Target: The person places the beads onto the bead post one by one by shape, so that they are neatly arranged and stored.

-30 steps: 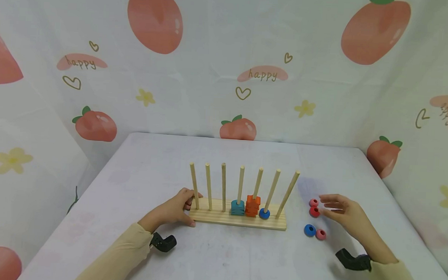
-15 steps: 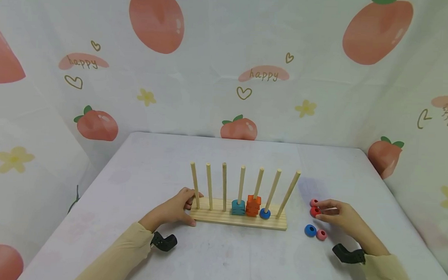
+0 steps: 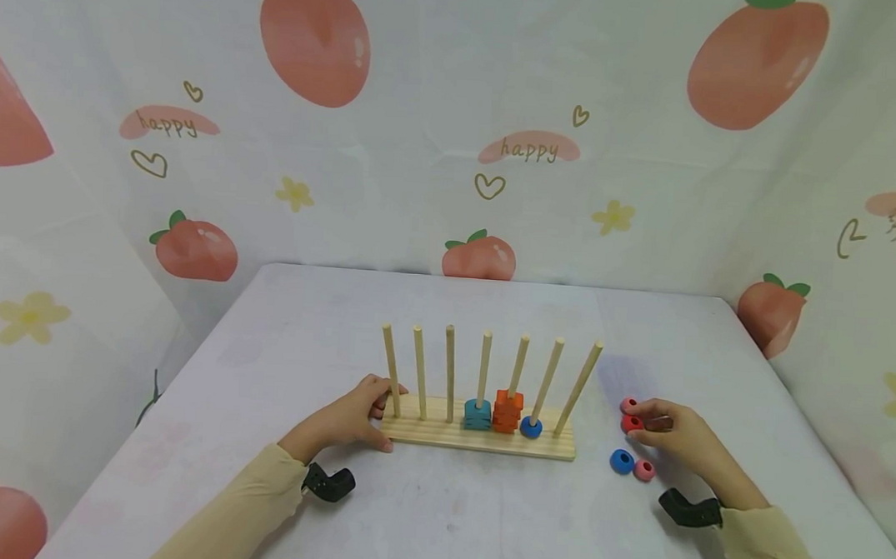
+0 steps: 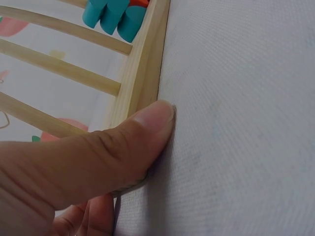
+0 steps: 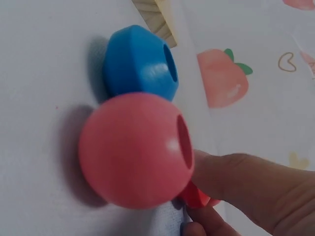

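A wooden peg board with a row of upright pegs stands mid-table. My left hand grips its left end, thumb along the front edge and other fingers behind. Teal pieces, a stack of orange pieces and a blue bead sit on separate pegs; the other pegs are bare. To the board's right, my right hand pinches a red bead between thumb and fingers, at table level. In the right wrist view, the thumb and a nearer pink bead partly hide this red bead.
A pink bead lies just behind the red one. Nearer the front, a blue bead and another pink bead lie side by side. A white cloth covers the table; a peach-patterned sheet hangs behind.
My right hand has moved left to the red bead, and its thumb and fingers have closed on it. The left hand keeps its grip on the board.
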`<control>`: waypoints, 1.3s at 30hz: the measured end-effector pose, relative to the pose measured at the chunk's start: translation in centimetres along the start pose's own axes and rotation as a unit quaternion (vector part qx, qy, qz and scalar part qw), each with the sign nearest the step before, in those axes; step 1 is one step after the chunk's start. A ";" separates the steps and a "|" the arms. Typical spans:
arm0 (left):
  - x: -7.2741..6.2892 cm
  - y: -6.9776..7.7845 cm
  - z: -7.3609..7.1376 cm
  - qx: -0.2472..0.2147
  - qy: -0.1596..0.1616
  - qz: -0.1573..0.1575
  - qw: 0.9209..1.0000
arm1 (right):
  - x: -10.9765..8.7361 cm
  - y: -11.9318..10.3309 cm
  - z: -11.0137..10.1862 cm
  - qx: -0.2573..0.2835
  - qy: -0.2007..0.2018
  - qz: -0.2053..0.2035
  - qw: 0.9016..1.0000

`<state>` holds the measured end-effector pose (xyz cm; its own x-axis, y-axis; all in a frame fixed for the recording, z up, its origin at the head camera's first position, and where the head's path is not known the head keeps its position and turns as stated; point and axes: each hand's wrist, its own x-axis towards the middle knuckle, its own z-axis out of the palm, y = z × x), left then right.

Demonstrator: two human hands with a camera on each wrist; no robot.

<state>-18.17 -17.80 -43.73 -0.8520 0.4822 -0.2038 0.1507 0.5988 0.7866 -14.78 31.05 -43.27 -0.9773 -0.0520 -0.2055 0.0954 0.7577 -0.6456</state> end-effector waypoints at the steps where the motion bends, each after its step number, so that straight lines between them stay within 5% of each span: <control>1: 0.0 0.0 0.0 0.002 0.000 0.000 1.000 | 0.0 0.0 0.1 -0.001 0.003 0.001 1.000; 12: 0.1 -0.1 0.0 -0.009 -0.004 0.002 1.000 | -0.5 -0.5 0.1 -0.006 0.006 0.008 1.000; 27: -0.2 0.0 0.0 -0.013 -0.003 0.004 1.000 | -2.4 -6.3 -2.0 0.046 0.052 -0.097 0.993; 39: -0.2 0.1 0.0 -0.005 0.001 0.006 1.000 | -3.4 -11.2 -3.0 0.084 0.175 -0.200 0.961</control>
<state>-18.02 -17.84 -43.59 -0.8514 0.4876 -0.1935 0.1551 0.5862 0.7952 -13.12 24.73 -33.12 -0.9433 -0.0727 0.3238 -0.2996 0.6064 -0.7366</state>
